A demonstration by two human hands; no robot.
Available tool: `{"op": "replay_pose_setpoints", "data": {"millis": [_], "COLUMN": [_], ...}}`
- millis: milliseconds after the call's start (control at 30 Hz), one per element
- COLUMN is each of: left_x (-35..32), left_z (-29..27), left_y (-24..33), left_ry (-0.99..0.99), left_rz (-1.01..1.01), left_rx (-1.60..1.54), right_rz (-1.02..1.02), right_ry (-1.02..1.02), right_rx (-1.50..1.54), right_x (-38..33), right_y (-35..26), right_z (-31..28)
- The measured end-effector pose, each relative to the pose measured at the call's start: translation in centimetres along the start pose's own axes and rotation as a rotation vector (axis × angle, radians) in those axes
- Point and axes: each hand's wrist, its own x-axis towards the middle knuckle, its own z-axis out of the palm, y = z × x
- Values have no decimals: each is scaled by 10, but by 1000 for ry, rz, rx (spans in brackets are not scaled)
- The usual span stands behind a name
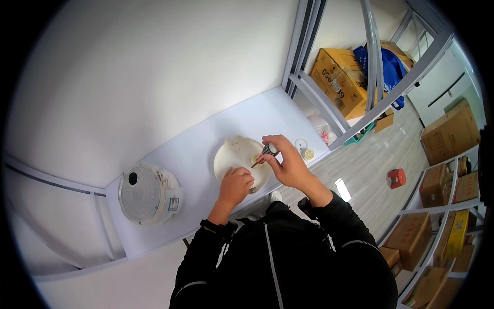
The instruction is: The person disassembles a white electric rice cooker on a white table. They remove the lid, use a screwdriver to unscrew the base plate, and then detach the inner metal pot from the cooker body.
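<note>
Pointing down-left, the slanted screwdriver is pinched by right fingers; left fingers curl.

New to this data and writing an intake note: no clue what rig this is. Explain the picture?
There is no machine here: a person in black sleeves works with two bare hands. The single picture comes from a wide fisheye camera on their head, looking down, so straight edges bend.

On the pale table are a white drum-shaped container at left, a shallow white round part in the middle, and a small yellowish disc at right.

The right hand holds a screwdriver-like tool, shaft slanting over the round part. The left hand is at the round part; whether it grips anything is hidden.
</note>
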Motion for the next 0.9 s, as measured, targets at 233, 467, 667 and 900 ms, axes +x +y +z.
{"op": "replay_pose_setpoints", "data": {"millis": [233, 467, 667, 900], "left_x": [0, 3, 7, 31], "left_z": [6, 8, -1, 1], "left_y": [2, 5, 10, 38], "left_ry": [17, 60, 149, 177], "left_rz": [1, -56, -58, -92], "left_rx": [139, 121, 56, -74], "right_rz": [6, 18, 11, -87], "right_ry": [-7, -4, 45, 202], "right_rx": [10, 8, -24, -50], "right_x": [1, 0, 0, 2], "right_y": [-3, -6, -4, 8], "right_z": [0, -2, -14, -51]}}
